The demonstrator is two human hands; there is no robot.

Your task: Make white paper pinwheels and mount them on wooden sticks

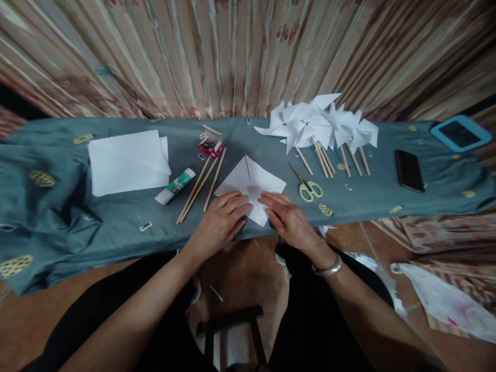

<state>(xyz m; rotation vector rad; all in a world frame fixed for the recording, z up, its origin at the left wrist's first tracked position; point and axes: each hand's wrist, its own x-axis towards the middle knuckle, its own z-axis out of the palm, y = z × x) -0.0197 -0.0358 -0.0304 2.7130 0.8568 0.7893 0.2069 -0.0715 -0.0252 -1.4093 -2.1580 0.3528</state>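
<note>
A square white sheet of paper [248, 173] with crease lines lies on the cloth-covered table, one corner pointing away from me. My left hand [222, 219] rests on its near left edge, fingers stretched over the paper. On the near right edge lies my right hand [289, 217], its fingers also laid flat across the sheet. The thumbs are partly hidden. Scissors with pale green handles [310, 191] are just right of the paper. Wooden sticks [198, 188] lie to its left, near a small open red box [210, 147] of metal pins.
White paper pinwheels [310, 124] on sticks lie at the back right. A stack of white paper [126, 163] and a green-and-white tube [176, 186] are at left. A phone [409, 170] and a blue-framed device [461, 133] sit at right. Behind the table hangs a curtain [217, 57].
</note>
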